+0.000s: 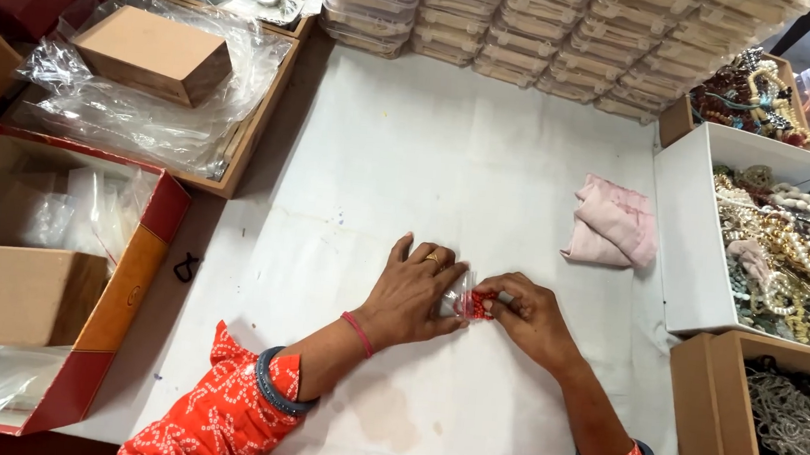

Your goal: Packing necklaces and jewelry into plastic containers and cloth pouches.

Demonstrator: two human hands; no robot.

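Head view: both hands are meeting at the middle of the white table cover [429,162]. The left hand [411,295] is lying flat, fingers spread, pressing down on a small clear plastic pouch [457,294]. The right hand [528,314] is pinching the pouch's right end, fingers closed on it, with something red [481,307] showing inside, possibly beads, too small to tell. A folded pink cloth [614,225] is lying nearby to the right, just beside a white box of jewellery [688,240].
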